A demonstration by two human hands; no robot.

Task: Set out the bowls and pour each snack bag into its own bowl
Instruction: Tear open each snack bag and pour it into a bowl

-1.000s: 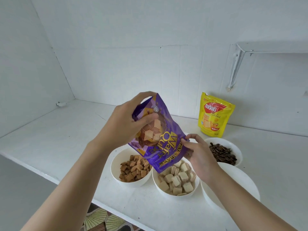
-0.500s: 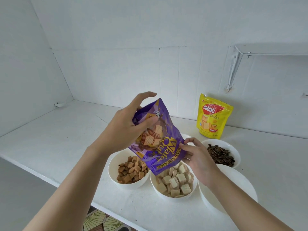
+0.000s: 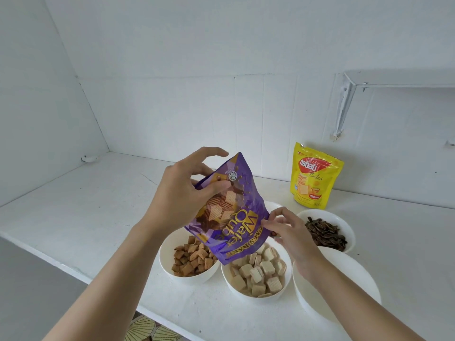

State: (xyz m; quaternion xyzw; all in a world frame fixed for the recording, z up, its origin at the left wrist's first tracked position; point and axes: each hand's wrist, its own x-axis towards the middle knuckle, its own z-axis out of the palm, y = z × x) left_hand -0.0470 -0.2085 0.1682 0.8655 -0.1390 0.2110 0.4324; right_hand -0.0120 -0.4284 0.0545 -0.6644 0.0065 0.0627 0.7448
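a strip of patterned floor (image 3: 147, 328) shows below the front edge of the white bench (image 3: 86, 217). nearest on the bench, at the right, sits an empty white bowl (image 3: 349, 271), partly hidden by the right forearm. just left of it is a bowl (image 3: 226, 279) filled with pale wafer cubes (image 3: 258, 269), and left of that, close beside it, a bowl (image 3: 168, 249) of brown squares (image 3: 189, 257).

above these two bowls the purple bag (image 3: 231, 217) hangs clear of the bench, upside down, its print inverted and its lower end over the gap between them, overlapping the rear rim of the wafer-cube bowl in this view. the left hand (image 3: 179, 193) grips the bag's raised end, thumb pressed on the front face and the index finger lifted free above the top corner. the right hand (image 3: 288, 230) pinches the bag's right edge low down, between thumb and fingertips.

behind the right hand is a bowl (image 3: 327, 217) holding dark seeds (image 3: 325, 232). the rim of another white bowl (image 3: 273, 205) peeks out behind the purple bag; its contents are hidden.

further back a yellow bag (image 3: 315, 175) stands upright near the tiled wall (image 3: 197, 107). high on the right, a white bracket (image 3: 343, 107) holds a shelf (image 3: 406, 77).
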